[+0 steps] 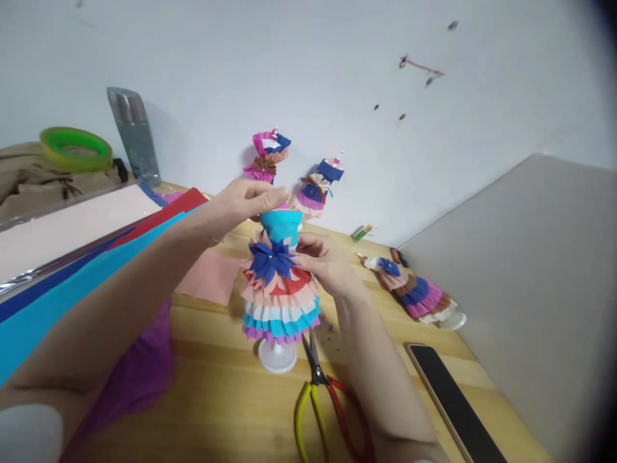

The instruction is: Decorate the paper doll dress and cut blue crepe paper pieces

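A miniature dress form (280, 302) stands upright on a round white base on the wooden table. It wears a turquoise bodice (281, 225), a dark blue paper flower (271, 257) at the waist, and a ruffled paper skirt in red, peach, white, turquoise and purple. Over its top, my left hand (255, 197) is closed, with the thumb towards me. My right hand (325, 260) grips the waist from the right side, its fingertips partly hidden behind the dress. Just in front of the base lie scissors (317, 376) with yellow and red handles, blades pointing away.
Two more dressed forms (270, 154) (318, 186) stand behind; another (409, 289) lies at right. A phone (456, 402) rests near the right edge. Coloured paper sheets (81, 257), green tape (77, 149) and a bottle (135, 135) are at left. Tiny scraps lie by the scissors.
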Demonstrator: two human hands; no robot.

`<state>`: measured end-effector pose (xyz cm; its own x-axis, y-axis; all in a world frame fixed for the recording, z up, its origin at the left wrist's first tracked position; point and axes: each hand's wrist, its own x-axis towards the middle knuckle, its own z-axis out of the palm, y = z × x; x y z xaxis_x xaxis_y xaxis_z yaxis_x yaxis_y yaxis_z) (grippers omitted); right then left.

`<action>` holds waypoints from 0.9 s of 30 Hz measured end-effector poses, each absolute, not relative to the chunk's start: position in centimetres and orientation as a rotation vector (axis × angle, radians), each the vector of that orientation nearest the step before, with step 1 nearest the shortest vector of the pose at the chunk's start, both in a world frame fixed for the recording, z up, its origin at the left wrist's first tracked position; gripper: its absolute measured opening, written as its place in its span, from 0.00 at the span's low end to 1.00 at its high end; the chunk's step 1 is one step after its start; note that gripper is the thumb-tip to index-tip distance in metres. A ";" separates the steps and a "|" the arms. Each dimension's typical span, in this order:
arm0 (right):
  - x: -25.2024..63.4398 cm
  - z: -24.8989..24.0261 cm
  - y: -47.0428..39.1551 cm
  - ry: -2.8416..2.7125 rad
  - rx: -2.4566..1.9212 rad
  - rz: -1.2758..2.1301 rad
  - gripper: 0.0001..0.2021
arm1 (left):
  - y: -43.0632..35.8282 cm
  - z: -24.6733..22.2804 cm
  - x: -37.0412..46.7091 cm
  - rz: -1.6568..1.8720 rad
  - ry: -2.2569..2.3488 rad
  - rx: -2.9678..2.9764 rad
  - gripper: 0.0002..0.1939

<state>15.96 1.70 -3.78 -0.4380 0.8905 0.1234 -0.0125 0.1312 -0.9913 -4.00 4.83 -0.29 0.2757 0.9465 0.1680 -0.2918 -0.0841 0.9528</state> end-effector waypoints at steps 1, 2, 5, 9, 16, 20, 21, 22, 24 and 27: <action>15.7 -3.9 1.7 -1.618 -0.886 1.439 0.19 | 4.8 -0.3 -4.1 1.163 0.762 1.272 0.09; 15.6 -4.1 1.8 -1.625 -0.895 1.446 0.19 | 5.0 -0.4 -4.2 1.119 0.801 1.361 0.11; 15.2 -4.8 2.2 -1.625 -0.919 1.445 0.19 | 5.7 -0.6 -4.3 0.951 0.872 1.576 0.18; 15.0 -5.8 2.7 -1.641 -0.959 1.450 0.22 | 7.2 -1.8 -4.2 0.852 0.903 1.540 0.20; 15.5 -6.0 3.0 -1.752 -1.008 1.328 0.26 | 8.5 -3.9 -4.1 0.777 0.942 1.248 0.12; 17.6 -4.6 2.8 -1.685 -1.112 1.152 0.21 | 8.5 -3.5 -4.4 0.793 0.991 1.194 0.11; 18.1 -4.1 2.5 -1.676 -1.117 1.128 0.20 | 8.4 -3.3 -4.5 0.794 1.000 1.167 0.09; 18.6 -3.6 2.0 -1.691 -1.120 1.116 0.19 | 8.3 -3.1 -4.6 0.794 1.004 1.130 0.07; 19.4 -2.6 0.2 -1.801 -1.166 1.115 0.17 | 8.2 -2.9 -4.9 0.811 0.998 1.050 0.02; 20.3 -2.0 -4.5 -2.101 -1.353 1.109 0.11 | 8.1 -2.6 -5.3 0.843 0.963 1.001 0.04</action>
<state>20.28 -4.55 -1.96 -0.4482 0.8904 -0.0800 0.5683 0.2147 -0.7943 -5.33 8.09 -2.61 0.3459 0.9031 -0.2546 -0.1336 0.3160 0.9393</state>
